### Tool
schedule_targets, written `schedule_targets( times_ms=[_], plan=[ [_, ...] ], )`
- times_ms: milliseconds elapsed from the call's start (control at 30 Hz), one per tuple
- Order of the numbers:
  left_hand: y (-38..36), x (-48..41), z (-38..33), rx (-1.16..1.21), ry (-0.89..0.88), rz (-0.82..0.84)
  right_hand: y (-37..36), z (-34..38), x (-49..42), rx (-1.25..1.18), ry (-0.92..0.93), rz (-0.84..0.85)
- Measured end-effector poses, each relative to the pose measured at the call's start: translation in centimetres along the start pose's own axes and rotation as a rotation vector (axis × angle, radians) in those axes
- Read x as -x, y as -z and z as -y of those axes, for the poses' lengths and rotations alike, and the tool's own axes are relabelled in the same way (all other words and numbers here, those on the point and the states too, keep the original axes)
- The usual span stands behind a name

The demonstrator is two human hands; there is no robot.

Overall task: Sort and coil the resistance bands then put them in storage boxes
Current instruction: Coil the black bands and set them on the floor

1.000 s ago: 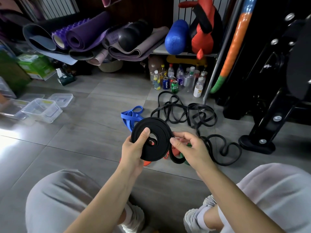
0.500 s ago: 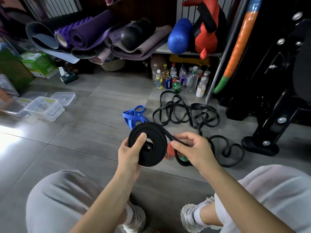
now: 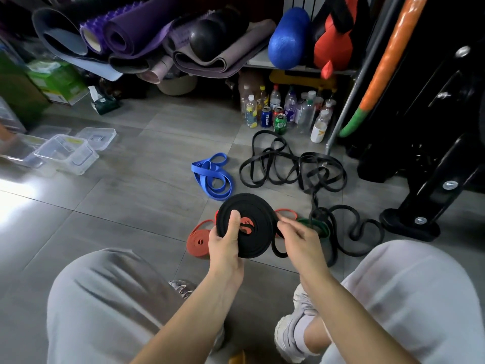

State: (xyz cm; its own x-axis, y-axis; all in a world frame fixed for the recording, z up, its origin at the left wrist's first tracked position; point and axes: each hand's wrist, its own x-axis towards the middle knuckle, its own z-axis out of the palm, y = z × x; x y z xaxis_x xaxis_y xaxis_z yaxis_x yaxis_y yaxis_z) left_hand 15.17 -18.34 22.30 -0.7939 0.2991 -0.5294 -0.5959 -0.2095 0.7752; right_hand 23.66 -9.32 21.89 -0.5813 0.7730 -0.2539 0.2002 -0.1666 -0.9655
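Gripping a coiled black band [image 3: 258, 206] above the floor [image 3: 118, 206], the left hand [image 3: 225, 244] lays its thumb across the front face of the roll and curls its fingers behind it, so the flat disc faces the camera. The right hand [image 3: 301, 240] sits just beside the roll's right edge with fingertips bent together, pinching the loose tail of that same band (a short slack loop of it hangs under the palm). Both hands hover between the person's knees. Lying on the tiles directly below and behind the roll, a red band [image 3: 198, 241] shows partly wound at the left, and a green band [image 3: 316, 225] peeks out at the right. A blue band [image 3: 212, 177] rests folded farther off, near a tangle of loose black bands [image 3: 288, 166] that trails toward the right knee. Clear storage boxes [image 3: 65, 153] stand well apart at the far left. Bottles and cans [image 3: 283, 111] cluster by the back wall, under a heap of rolled mats [image 3: 147, 35].
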Motion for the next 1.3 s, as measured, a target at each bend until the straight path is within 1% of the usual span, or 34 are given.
schedule_targets(
  times_ms=[100,167,233,333,433,500,567,633,767,867,967,1167,1233,1300],
  plan=[
    [0.1,-1.1,1.5,0.006,-0.010,-0.028,-0.2,-1.2,-1.4,0.199,-0.043,0.011],
    [0.3,-1.7,2.9,0.015,0.016,-0.063,-0.8,-2.0,-2.3,0.308,-0.049,0.075],
    [0.8,-2.2,4.5,0.041,0.076,-0.106,-1.6,-3.0,-3.1,0.391,-0.061,0.122],
    [1.9,-3.4,6.5,0.101,0.182,-0.158,-3.1,-5.3,-4.3,0.487,-0.102,0.150],
    [3.6,-5.0,8.2,0.085,0.272,-0.218,-4.6,-7.9,-5.6,0.696,-0.161,0.206],
    [4.9,-6.0,9.3,0.043,0.337,-0.257,-5.5,-9.7,-6.4,0.789,-0.183,0.286],
    [6.3,-7.0,10.3,-0.007,0.408,-0.276,-6.3,-11.4,-7.4,0.844,-0.189,0.360],
    [7.9,-8.1,11.5,-0.077,0.474,-0.285,-7.1,-13.1,-8.7,0.901,-0.197,0.397],
    [10.6,-11.0,13.3,-0.365,0.601,-0.259,-8.5,-16.7,-11.7,1.006,-0.270,0.440],
    [11.5,-14.1,14.6,-0.309,0.633,-0.271,-9.7,-20.1,-13.7,1.093,-0.285,0.490],
    [12.3,-16.9,16.1,-0.244,0.653,-0.302,-11.1,-23.6,-15.1,1.159,-0.233,0.537],
    [13.8,-20.9,19.2,-0.274,0.737,-0.367,-13.2,-28.6,-17.0,1.152,-0.214,0.577],
    [14.2,-22.0,19.9,-0.285,0.751,-0.349,-13.3,-29.5,-17.7,1.165,-0.199,0.572],
    [14.3,-22.6,20.3,-0.286,0.759,-0.284,-13.2,-30.2,-18.3,1.179,-0.195,0.586]
  ],
)
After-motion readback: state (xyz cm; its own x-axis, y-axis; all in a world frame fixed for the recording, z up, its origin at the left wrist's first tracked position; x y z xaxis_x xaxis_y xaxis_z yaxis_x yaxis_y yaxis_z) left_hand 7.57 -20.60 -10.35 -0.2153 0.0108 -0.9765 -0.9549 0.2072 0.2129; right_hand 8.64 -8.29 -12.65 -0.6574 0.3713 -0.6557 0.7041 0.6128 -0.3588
